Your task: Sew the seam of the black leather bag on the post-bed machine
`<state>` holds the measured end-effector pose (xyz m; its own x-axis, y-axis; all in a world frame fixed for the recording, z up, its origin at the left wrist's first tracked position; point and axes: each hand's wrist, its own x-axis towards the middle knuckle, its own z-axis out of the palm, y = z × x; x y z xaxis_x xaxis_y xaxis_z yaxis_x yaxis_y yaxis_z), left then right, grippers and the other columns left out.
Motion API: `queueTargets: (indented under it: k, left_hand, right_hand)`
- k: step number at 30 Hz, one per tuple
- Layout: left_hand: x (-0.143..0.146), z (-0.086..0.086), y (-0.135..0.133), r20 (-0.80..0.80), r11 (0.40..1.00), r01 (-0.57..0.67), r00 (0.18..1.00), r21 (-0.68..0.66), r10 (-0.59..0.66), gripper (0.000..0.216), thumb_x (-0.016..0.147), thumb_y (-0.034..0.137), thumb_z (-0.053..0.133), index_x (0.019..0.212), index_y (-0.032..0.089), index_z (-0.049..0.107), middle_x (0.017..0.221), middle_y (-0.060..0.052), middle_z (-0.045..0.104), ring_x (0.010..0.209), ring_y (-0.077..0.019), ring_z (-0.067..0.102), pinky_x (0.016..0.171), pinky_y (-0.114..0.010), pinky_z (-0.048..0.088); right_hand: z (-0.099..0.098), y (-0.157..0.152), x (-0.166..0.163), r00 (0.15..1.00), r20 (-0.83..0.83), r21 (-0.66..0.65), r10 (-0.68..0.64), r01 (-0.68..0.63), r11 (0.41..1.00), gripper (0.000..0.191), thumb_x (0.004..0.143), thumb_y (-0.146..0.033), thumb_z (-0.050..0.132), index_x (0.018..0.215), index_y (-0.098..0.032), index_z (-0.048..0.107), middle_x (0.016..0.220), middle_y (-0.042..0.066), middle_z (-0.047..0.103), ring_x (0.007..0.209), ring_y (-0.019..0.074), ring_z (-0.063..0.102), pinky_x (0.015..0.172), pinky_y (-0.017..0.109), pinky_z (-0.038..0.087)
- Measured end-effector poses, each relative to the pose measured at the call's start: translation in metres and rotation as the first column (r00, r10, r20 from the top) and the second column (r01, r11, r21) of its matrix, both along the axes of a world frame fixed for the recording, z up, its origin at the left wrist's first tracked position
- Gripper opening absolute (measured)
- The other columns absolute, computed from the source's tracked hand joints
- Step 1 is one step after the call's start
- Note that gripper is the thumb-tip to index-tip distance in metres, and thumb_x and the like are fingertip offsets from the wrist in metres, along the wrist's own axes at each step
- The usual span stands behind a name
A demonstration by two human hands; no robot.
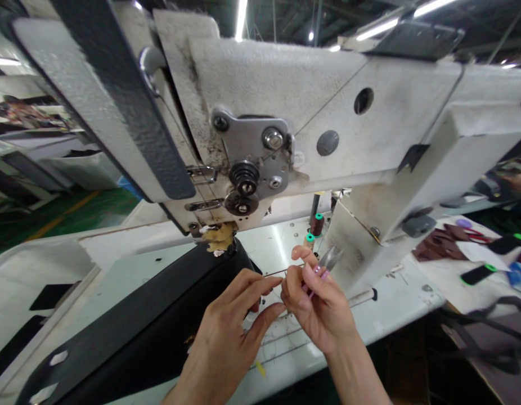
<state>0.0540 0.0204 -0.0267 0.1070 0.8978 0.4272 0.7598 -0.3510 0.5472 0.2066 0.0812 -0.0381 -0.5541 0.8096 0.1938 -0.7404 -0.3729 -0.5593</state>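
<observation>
My right hand [317,304] is closed around thread snips [315,281] with pinkish-purple handles; their metal blades point up and away. Close against its curled fingers is my left hand [230,315], thumb and index finger stretched toward it with a gap between their tips. Any thread at the fingertips is too fine to make out. Left of the hands, a long black padded leather-like piece [129,315] lies under the sewing machine head [243,163]. Ragged yellowish material [220,237] hangs around the needle area, hiding the needle.
Brown and pale thread spools [317,225] stand behind my hands on the pale machine bed [277,242]. The machine's pillar [362,236] rises to the right. A side table holds brown pieces [440,243] and a black thread spool [477,274]. Part of another person's arm shows far right.
</observation>
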Motion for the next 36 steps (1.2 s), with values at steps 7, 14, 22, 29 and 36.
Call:
queueTargets:
  k: [7,14,22,29,36]
  left_hand:
    - [0.000,0.009,-0.003,0.015,0.965,-0.054,0.999,0.256,0.052,0.012,0.088,0.016,0.067,0.095,0.024,0.073,0.075,0.003,0.058,0.065,-0.0053,0.057,0.058,-0.016,0.047]
    - [0.002,0.013,-0.007,0.063,0.899,-0.244,0.969,0.363,0.237,0.016,0.085,0.016,0.070,0.098,0.024,0.074,0.076,0.002,0.061,0.066,-0.0065,0.059,0.062,-0.018,0.050]
    - [0.011,0.007,-0.003,-0.023,0.879,-0.204,0.971,0.431,0.237,0.017,0.086,0.014,0.067,0.101,0.021,0.072,0.075,0.002,0.057,0.068,-0.0076,0.056,0.064,-0.021,0.048]
    - [-0.003,0.025,-0.014,-0.010,0.917,-0.257,0.962,0.305,0.273,0.020,0.089,0.026,0.063,0.108,0.023,0.066,0.098,-0.002,0.059,0.083,-0.0099,0.057,0.070,-0.020,0.050]
    - [-0.003,0.031,-0.015,0.068,0.898,-0.271,0.962,0.347,0.264,0.015,0.085,0.021,0.069,0.100,0.026,0.071,0.089,0.001,0.059,0.074,-0.0083,0.059,0.065,-0.019,0.052]
  right_hand:
    - [-0.002,0.007,0.005,0.991,0.016,-0.151,-0.134,0.135,0.979,0.022,0.093,-0.029,0.063,0.113,-0.021,0.063,0.079,-0.001,0.061,0.043,0.0014,0.019,0.043,0.018,0.015]
    - [-0.033,-0.005,-0.011,0.881,0.276,-0.250,-0.385,0.452,0.856,0.017,0.078,-0.028,0.081,0.080,-0.016,0.069,0.053,-0.010,0.037,0.042,0.0015,0.017,0.040,0.017,0.014]
    - [-0.007,-0.029,-0.035,0.830,0.329,0.025,-0.449,0.468,0.883,0.017,0.072,-0.035,0.086,0.081,-0.022,0.082,0.092,0.003,0.068,0.061,0.0056,0.047,0.051,0.018,0.037]
    - [0.009,-0.017,-0.029,0.703,0.510,0.282,-0.496,0.408,0.869,0.015,0.079,-0.035,0.080,0.083,-0.020,0.081,0.069,0.002,0.071,0.054,0.0084,0.046,0.050,0.022,0.035]
    - [0.015,-0.022,-0.026,0.675,0.494,0.547,-0.548,0.249,0.799,0.006,0.083,-0.020,0.074,0.083,-0.021,0.080,0.072,0.001,0.070,0.065,0.0121,0.057,0.056,0.023,0.039]
